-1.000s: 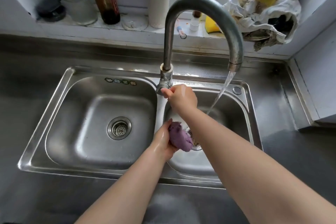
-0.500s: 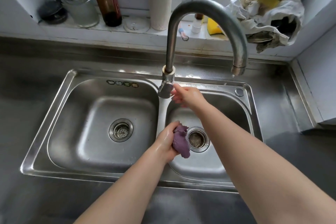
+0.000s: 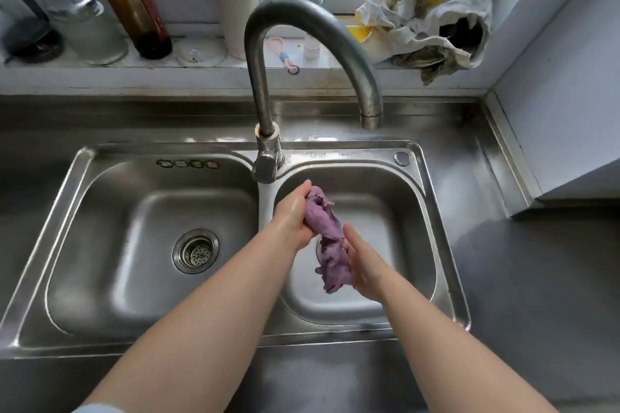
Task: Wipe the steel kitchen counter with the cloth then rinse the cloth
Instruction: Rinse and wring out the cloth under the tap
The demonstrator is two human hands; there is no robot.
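— Grip status?
— My left hand is curled round the top of the purple cloth; my right hand clasps its lower end.
— Location?
— Over the right basin of the sink, below the faucet.

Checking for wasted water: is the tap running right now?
No, nothing flows from the faucet spout above the sink.
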